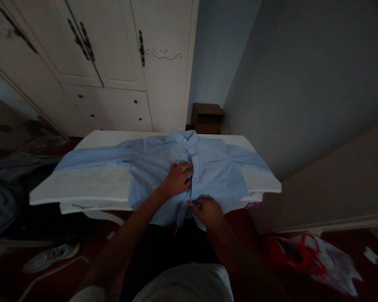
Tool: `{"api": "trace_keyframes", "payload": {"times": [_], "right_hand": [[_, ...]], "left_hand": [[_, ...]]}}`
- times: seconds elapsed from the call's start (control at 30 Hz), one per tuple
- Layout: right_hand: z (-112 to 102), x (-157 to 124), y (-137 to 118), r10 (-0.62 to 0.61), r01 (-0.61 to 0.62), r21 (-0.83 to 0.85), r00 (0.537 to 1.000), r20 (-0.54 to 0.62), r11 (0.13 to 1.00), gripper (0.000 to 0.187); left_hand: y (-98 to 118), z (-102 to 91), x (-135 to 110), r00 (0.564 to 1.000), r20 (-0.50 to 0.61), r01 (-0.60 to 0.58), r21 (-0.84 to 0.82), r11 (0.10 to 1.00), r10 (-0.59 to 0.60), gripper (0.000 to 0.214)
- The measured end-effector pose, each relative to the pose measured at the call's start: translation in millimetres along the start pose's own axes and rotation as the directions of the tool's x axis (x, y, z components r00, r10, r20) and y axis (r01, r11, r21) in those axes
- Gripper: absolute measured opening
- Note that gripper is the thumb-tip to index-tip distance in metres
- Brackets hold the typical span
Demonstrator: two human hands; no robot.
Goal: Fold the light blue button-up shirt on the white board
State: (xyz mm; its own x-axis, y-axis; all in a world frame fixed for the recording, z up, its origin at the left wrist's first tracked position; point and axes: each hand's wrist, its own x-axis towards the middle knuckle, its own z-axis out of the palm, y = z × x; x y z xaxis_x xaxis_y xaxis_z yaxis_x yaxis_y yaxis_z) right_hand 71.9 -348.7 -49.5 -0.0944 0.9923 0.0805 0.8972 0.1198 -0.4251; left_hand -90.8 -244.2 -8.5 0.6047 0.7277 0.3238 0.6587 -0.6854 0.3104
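Note:
A light blue button-up shirt (157,161) lies face up across a white table (91,188), collar at the far edge and sleeves stretched out to both sides. Its lower hem hangs over the near edge, and the front is partly parted along the button strip. My left hand (179,179), with a ring on one finger, has its fingers curled onto the strip at mid-chest. Lower down, my right hand (208,211) pinches the front edge near the hem. Dim light hides the exact fingertip contact.
A white wardrobe (119,54) with dark handles stands behind the table. Beyond the far right corner sits a small brown cabinet (208,111). A shoe (52,256) lies on the red floor at left, and red and white bags (315,258) lie at right. Dark clothes (6,188) are heaped at left.

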Motion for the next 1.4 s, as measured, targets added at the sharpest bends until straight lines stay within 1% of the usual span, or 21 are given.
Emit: {"api": "trace_keyframes", "payload": {"times": [0.07,0.13,0.23,0.3,0.4,0.47,0.57,0.63,0.67,0.73,0.8,0.87,0.97,1.03,1.1,1.17,1.2,1.27,1.3,1.33,1.4], "right_hand": [[6,-3,1,-0.017,0.016,-0.017,0.999,-0.048,1.0,0.03],[5,-6,4,-0.025,0.026,0.009,0.998,-0.058,1.0,0.027],[-5,-13,8,-0.022,0.03,0.096,0.997,-0.077,0.995,0.029],[-16,-18,8,-0.042,0.061,0.143,0.99,-0.133,0.988,0.034],[-31,-23,6,-0.091,0.14,0.197,0.966,-0.242,0.97,0.034],[-37,-23,6,-0.112,0.183,0.254,0.956,-0.271,0.95,0.031],[-41,-20,12,-0.157,0.234,0.329,0.957,-0.244,0.915,0.027],[-40,-16,18,-0.196,0.261,0.341,0.957,-0.213,0.903,0.028],[-39,-14,22,-0.207,0.262,0.336,0.96,-0.19,0.905,0.028],[-36,-13,27,-0.198,0.235,0.322,0.97,-0.145,0.917,0.029],[-32,-14,30,-0.154,0.191,0.317,0.978,-0.137,0.929,0.029],[-30,-17,32,-0.099,0.16,0.333,0.976,-0.192,0.929,0.029],[-32,-19,32,-0.02,0.129,0.351,0.955,-0.297,0.927,0.029],[-36,-19,31,0.0,0.122,0.352,0.945,-0.328,0.928,0.029],[-41,-20,30,-0.017,0.135,0.345,0.946,-0.325,0.929,0.027],[-41,-21,27,-0.032,0.143,0.326,0.946,-0.323,0.934,0.027],[-40,-23,24,-0.026,0.136,0.31,0.942,-0.334,0.941,0.026],[-32,-27,17,-0.014,0.118,0.27,0.934,-0.356,0.956,0.025],[-26,-29,12,-0.039,0.13,0.243,0.938,-0.345,0.961,0.023],[-20,-32,8,-0.093,0.162,0.213,0.949,-0.303,0.964,0.021],[-10,-36,-1,-0.255,0.272,0.155,0.96,-0.117,0.95,0.018]], "left_hand": [[10,-5.6,-9,0.998,-0.046,0.048,0.0,0.999,-0.048,0.021],[26,-8.9,-25,0.983,-0.108,0.147,-0.036,0.988,-0.15,0.015],[53,-3.8,-59,0.912,-0.173,0.342,-0.186,0.921,-0.373,0.013],[69,7.2,-80,0.857,-0.177,0.429,-0.275,0.86,-0.484,0.011],[82,30.0,-101,0.782,-0.201,0.498,-0.366,0.786,-0.59,0.021],[84,44.3,-106,0.746,-0.195,0.533,-0.398,0.746,-0.637,0.028],[83,58.3,-104,0.71,-0.154,0.588,-0.408,0.698,-0.688,0.029],[84,63.4,-99,0.715,-0.132,0.602,-0.381,0.701,-0.686,0.02],[86,65.7,-97,0.728,-0.125,0.601,-0.356,0.715,-0.674,0.017],[93,71.9,-90,0.776,-0.114,0.569,-0.299,0.766,-0.62,0.016],[102,81.1,-83,0.824,-0.135,0.512,-0.238,0.825,-0.55,0.019],[111,91.4,-76,0.861,-0.16,0.456,-0.176,0.872,-0.483,0.033],[122,102.3,-70,0.885,-0.165,0.423,-0.101,0.901,-0.434,0.046],[124,103.5,-71,0.901,-0.189,0.376,-0.11,0.92,-0.39,0.049],[121,100.0,-77,0.91,-0.254,0.287,-0.182,0.94,-0.327,0.048],[114,92.3,-85,0.89,-0.344,0.207,-0.281,0.937,-0.3,0.044],[108,87.1,-90,0.865,-0.393,0.189,-0.323,0.927,-0.313,0.041],[94,74.5,-96,0.798,-0.483,0.189,-0.368,0.91,-0.361,0.037],[85,67.4,-97,0.762,-0.525,0.199,-0.369,0.908,-0.38,0.035],[77,59.8,-97,0.733,-0.559,0.208,-0.358,0.91,-0.388,0.033],[60,44.4,-93,0.711,-0.598,0.213,-0.318,0.924,-0.37,0.03]]}}
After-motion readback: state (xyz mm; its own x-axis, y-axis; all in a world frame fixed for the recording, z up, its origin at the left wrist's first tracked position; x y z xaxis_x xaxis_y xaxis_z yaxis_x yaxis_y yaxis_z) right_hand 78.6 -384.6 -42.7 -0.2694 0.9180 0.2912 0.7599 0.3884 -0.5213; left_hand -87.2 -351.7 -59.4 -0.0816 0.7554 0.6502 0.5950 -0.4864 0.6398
